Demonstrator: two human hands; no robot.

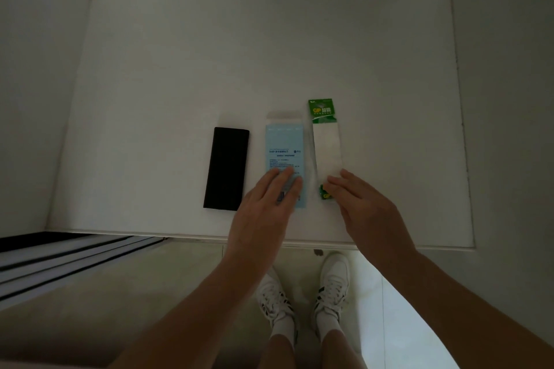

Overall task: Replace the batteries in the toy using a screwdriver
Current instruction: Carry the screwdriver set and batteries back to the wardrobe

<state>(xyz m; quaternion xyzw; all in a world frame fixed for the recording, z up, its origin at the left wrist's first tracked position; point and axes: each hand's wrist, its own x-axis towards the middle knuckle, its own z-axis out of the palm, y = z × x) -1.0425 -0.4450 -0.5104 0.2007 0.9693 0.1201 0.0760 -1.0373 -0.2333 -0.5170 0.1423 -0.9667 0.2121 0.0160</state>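
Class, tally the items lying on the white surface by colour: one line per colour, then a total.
Black: 1, the case
Blue: 1, the packet
Green and clear: 1, the battery pack
Total: 3

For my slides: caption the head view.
Left hand rests on a blue packet, right hand touches a green battery pack, a black case beside them.

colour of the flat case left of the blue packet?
Black case, plain, no visible pattern; head view.
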